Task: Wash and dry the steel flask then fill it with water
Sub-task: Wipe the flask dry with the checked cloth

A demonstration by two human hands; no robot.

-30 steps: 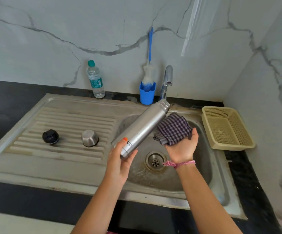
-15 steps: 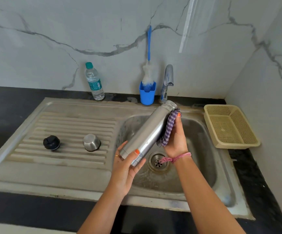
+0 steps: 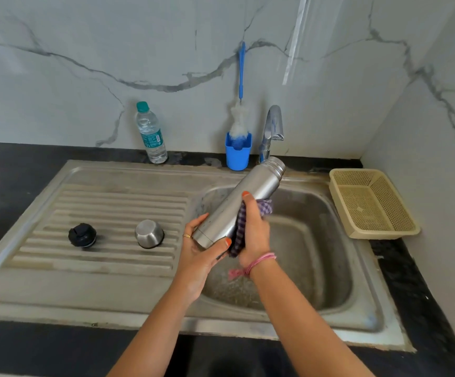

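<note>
The steel flask is held tilted over the sink basin, open mouth up and to the right near the tap. My left hand grips its base. My right hand presses a checked purple cloth around the lower half of the flask body. The flask's black stopper and steel cup lid stand on the ribbed drainboard to the left.
A plastic water bottle stands at the back wall. A blue holder with a bottle brush sits beside the tap. A beige plastic basket rests on the black counter to the right of the sink.
My right hand brought the cloth onto the flask, then slid it down from near the mouth toward the base. The left hand keeps holding the base.
</note>
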